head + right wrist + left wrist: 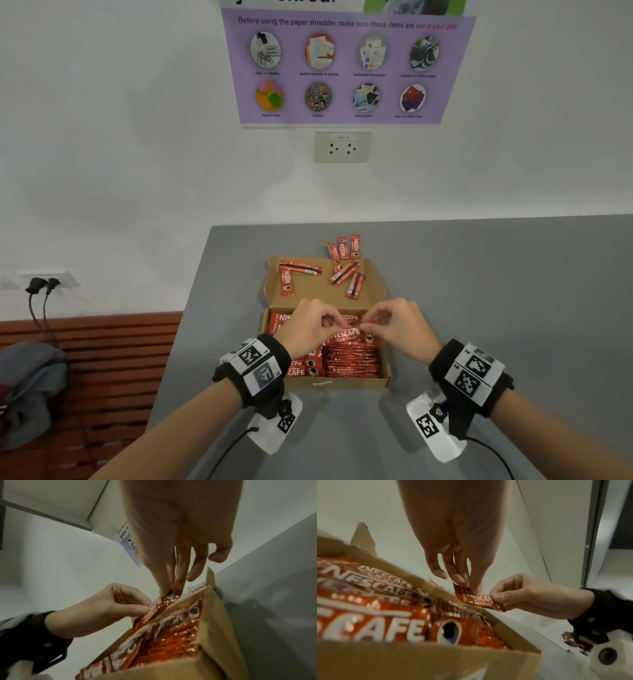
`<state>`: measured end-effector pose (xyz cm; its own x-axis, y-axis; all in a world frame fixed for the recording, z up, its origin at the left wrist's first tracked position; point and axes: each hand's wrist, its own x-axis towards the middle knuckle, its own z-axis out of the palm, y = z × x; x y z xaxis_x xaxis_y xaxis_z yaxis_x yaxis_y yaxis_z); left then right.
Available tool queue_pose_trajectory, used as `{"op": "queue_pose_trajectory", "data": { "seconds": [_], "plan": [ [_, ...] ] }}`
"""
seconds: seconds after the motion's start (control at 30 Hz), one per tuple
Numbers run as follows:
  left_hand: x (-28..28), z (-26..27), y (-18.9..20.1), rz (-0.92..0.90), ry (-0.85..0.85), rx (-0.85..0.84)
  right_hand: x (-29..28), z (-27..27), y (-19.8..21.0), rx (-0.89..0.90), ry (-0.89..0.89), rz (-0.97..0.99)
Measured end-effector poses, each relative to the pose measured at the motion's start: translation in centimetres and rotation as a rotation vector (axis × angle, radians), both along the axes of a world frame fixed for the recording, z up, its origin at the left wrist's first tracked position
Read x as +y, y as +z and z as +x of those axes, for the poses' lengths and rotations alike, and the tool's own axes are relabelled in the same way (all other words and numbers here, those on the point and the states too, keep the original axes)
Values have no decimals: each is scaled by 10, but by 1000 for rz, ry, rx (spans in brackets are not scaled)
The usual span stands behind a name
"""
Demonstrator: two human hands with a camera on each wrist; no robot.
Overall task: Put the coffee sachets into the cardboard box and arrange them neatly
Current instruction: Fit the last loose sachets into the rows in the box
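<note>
An open cardboard box point(337, 382) lies on the grey table point(496, 308), packed with rows of red Nescafe sachets point(352, 359). Both hands hover over its far half and pinch one sachet point(347, 333) by its two ends. My left hand point(329, 322) holds the left end, my right hand point(368, 323) the right end. In the left wrist view the held sachet point(479, 599) hangs just above the packed ones, between left hand point(467, 584) and right hand point(494, 599). The right wrist view shows the sachet point(159, 608) tilted over the box edge point(211, 615).
Several loose sachets point(344, 272) lie on the box's open lid point(318, 294), and three more point(344, 246) on the table beyond it. The table's left edge drops to a slatted wooden bench point(102, 342) with a grey bag point(30, 387). A wall stands close behind.
</note>
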<state>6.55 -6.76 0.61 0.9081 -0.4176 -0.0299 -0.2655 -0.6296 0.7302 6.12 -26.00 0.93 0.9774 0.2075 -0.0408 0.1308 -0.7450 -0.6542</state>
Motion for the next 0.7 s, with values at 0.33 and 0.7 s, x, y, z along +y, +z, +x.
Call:
{"op": "queue_pose_trajectory", "data": {
  "seconds": [0.33,0.7],
  "plan": [
    [-10,-4,-16,58,-52,34,-6,-4,-10,173,86,-94],
    [-10,-4,-19,83,-33,-49,-7,-3,-17,53,113,-117]
  ]
}}
